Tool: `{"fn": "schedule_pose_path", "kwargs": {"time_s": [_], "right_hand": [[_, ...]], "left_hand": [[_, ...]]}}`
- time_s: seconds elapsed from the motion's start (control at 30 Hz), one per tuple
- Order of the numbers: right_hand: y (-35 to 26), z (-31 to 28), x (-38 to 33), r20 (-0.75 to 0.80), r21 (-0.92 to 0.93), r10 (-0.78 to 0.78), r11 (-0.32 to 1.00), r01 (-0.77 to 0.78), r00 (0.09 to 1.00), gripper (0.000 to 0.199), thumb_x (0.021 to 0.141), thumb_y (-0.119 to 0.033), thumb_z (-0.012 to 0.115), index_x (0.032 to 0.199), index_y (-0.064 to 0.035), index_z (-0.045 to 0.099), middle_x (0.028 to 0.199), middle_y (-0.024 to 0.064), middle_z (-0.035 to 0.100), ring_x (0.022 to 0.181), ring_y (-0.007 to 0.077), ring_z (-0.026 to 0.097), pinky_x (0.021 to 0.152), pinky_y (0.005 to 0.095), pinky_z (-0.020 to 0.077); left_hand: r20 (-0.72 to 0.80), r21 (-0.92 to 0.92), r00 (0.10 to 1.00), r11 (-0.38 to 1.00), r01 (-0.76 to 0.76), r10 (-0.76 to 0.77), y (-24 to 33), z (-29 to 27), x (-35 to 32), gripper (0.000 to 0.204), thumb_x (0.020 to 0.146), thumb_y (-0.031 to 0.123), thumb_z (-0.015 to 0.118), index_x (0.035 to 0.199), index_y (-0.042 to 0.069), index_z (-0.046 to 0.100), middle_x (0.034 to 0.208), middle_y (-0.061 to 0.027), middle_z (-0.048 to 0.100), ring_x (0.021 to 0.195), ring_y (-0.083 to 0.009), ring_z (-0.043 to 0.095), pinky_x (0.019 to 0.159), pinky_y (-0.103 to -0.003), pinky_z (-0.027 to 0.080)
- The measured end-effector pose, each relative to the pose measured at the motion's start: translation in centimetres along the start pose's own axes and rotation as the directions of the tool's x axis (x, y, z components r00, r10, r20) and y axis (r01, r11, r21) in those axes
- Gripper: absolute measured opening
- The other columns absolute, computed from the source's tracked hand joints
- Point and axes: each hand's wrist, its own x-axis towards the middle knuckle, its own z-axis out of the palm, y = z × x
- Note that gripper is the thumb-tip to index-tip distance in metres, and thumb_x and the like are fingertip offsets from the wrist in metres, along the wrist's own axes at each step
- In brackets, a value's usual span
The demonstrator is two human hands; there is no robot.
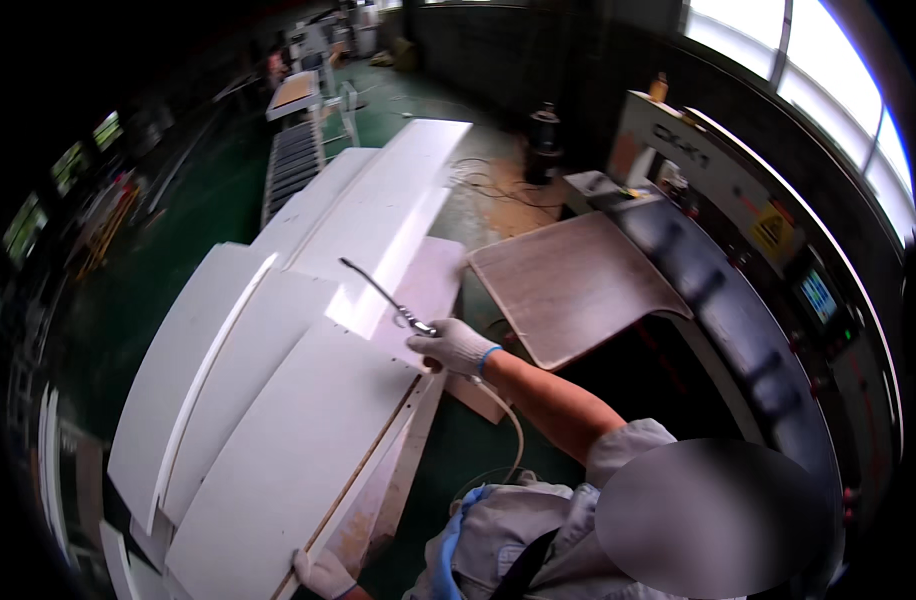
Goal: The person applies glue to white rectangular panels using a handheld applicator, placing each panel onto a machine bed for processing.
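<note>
White panels (pixel 308 430) lie overlapping on a pale pinkish surface (pixel 433 268), in a dim workshop with a green floor (pixel 378 95), a roller conveyor (pixel 294 165) beyond and bright windows (pixel 828 75) at upper right. A wood-grain board (pixel 578 285) rests beside a machine (pixel 758 215). The air blow gun (pixel 406 315) is above the panels, its long axis diagonal, nozzle pointing up-left, away from the gloved right hand (pixel 456 347) that grasps it. The gloved left hand (pixel 323 575) touches the nearest panel's edge; I cannot tell whether it grips.
</note>
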Motion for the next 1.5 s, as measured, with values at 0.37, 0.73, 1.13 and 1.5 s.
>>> {"fn": "schedule_pose_path", "kwargs": {"time_s": [0.37, 0.73, 1.13, 1.5], "right_hand": [[6.8, -26.5, -22.2, -0.527, -0.128, 0.188, 0.946, -0.296, 0.829, 0.048, 0.091, -0.048, 0.072, 0.089, 0.0000, 0.070, 0.070, 0.0100, 0.066, 0.064, 0.0203, 0.064, 0.065, 0.0383, 0.0520], [31.3, -38.0, -48.9, -0.407, 0.477, 0.751, 0.660, -0.581, 0.520, 0.039, 0.086, -0.043, 0.077, 0.078, -0.0047, 0.073, 0.063, 0.0020, 0.061, 0.057, 0.0153, 0.056, 0.059, 0.0321, 0.0443], [32.6, -42.5, -47.9, -0.576, 0.776, 0.812, 0.580, -0.249, 0.095, 0.038, 0.092, -0.037, 0.073, 0.069, -0.0068, 0.067, 0.061, 0.0042, 0.061, 0.053, 0.0138, 0.053, 0.053, 0.0323, 0.0427], [36.7, -50.3, -28.7, -0.509, 0.844, 0.800, 0.537, 0.000, 0.317, 0.045, 0.102, -0.043, 0.062, 0.100, 0.0019, 0.063, 0.092, 0.0183, 0.073, 0.057, 0.0237, 0.067, 0.048, 0.0338, 0.0533]], "left_hand": [[0.536, 0.337, 0.634, 0.830, 0.445, -0.557, -14.3, 20.8, -7.9, 0.066, 0.079, 0.022, 0.066, 0.137, -0.008, 0.055, 0.134, -0.0174, 0.061, 0.127, -0.0337, 0.057, 0.110, -0.049, 0.046], [0.372, 0.783, -0.144, 0.226, 0.580, -0.917, -44.1, 38.0, -26.9, 0.063, 0.078, 0.013, 0.059, 0.137, -0.006, 0.052, 0.130, -0.0216, 0.062, 0.123, -0.0394, 0.061, 0.111, -0.053, 0.047], [-0.110, 0.918, -0.477, -0.273, 0.287, -0.872, -59.9, 37.9, -44.1, 0.042, 0.092, 0.010, 0.065, 0.130, -0.006, 0.055, 0.117, -0.0192, 0.067, 0.109, -0.0349, 0.068, 0.102, -0.050, 0.056], [0.228, 0.712, 0.051, 0.202, 0.673, -0.972, -66.7, 49.6, -21.3, 0.039, 0.102, 0.017, 0.053, 0.136, -0.003, 0.055, 0.126, -0.0175, 0.066, 0.115, -0.0357, 0.065, 0.096, -0.052, 0.057]]}}
